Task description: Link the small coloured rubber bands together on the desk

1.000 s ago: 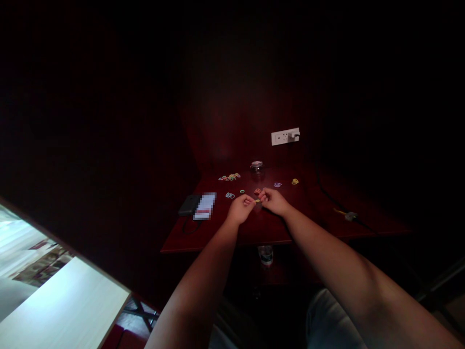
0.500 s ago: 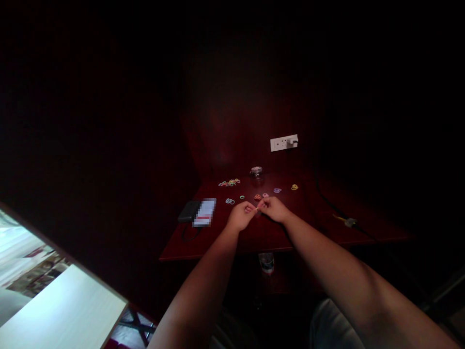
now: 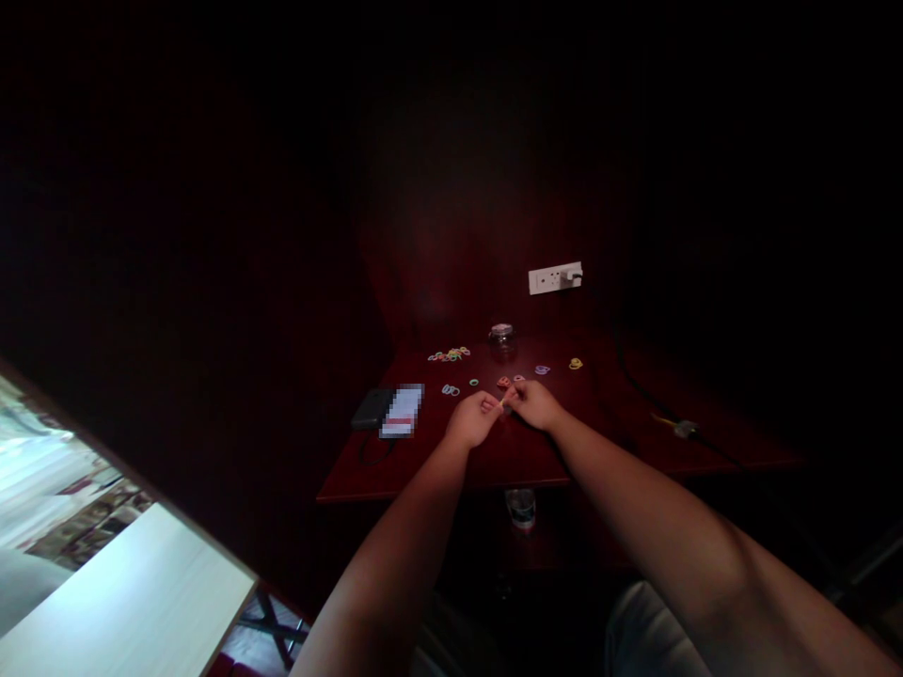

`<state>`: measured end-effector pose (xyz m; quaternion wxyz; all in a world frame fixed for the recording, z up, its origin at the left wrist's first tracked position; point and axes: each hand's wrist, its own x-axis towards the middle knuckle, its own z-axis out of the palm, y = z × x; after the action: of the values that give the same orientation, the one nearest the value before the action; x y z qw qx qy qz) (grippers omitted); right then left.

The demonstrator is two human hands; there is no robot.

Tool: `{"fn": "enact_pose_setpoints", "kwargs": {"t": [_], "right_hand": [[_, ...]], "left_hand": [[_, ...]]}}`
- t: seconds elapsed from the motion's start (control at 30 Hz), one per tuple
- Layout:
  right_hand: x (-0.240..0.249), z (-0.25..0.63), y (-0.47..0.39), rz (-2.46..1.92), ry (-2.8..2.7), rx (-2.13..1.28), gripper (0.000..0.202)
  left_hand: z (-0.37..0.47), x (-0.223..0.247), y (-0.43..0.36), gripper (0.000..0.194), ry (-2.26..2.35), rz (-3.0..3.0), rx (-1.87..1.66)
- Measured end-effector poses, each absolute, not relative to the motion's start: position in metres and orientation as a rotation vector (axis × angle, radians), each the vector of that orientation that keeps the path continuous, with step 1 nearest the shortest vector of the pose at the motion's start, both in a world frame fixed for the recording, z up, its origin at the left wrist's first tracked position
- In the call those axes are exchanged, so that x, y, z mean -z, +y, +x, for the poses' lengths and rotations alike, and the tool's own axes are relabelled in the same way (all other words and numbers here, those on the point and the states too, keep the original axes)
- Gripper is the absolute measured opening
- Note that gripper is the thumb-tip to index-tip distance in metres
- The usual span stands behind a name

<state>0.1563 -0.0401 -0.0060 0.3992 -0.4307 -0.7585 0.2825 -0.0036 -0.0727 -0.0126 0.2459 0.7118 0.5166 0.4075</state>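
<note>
My left hand (image 3: 477,417) and my right hand (image 3: 531,402) meet over the table, fingertips pinched. Between them is a small yellowish hair tie (image 3: 502,402), mostly covered by the fingers. Just beyond lie orange hair ties (image 3: 503,383) and a pink one (image 3: 520,379), partly hidden by my right hand. Farther right are purple hair ties (image 3: 543,369) and yellow hair ties (image 3: 576,363). To the left sit pale blue-white hair ties (image 3: 450,390) and a green hair tie (image 3: 474,383). A mixed-colour pile (image 3: 450,354) rests at the back left.
A clear lidded jar (image 3: 501,338) stands at the back of the dark red table (image 3: 423,475). A phone (image 3: 402,411) and a black case-like object (image 3: 372,409) lie left. A cable with a connector (image 3: 684,430) runs right, below a wall socket (image 3: 555,278). A cup (image 3: 522,509) shows below the table edge.
The view has shifted slightly, so the table and its things appear a little farther right. Both hands stay pinched together at the hair tie, with hardly any movement.
</note>
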Motion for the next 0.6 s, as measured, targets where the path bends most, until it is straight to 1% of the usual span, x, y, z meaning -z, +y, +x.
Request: {"fn": "enact_pose_setpoints", "kwargs": {"t": [0.3,0.43,0.6], "right_hand": [[0.0096,0.1565,-0.0367,-1.061,-1.967,-0.677,0.010],[0.0106,0.1575,-0.0359,-1.032,-1.988,-0.719,0.009],[0.0089,0.1589,-0.0376,-0.988,-1.986,-0.795,0.012]], "left_hand": [[-0.0042,0.0119,-0.0726,0.016,1.455,2.013,-1.091],[-0.0053,0.0102,-0.0741,0.016,1.501,2.040,-1.062],[-0.0062,0.0062,-0.0766,0.029,1.491,2.109,-1.035]]}}
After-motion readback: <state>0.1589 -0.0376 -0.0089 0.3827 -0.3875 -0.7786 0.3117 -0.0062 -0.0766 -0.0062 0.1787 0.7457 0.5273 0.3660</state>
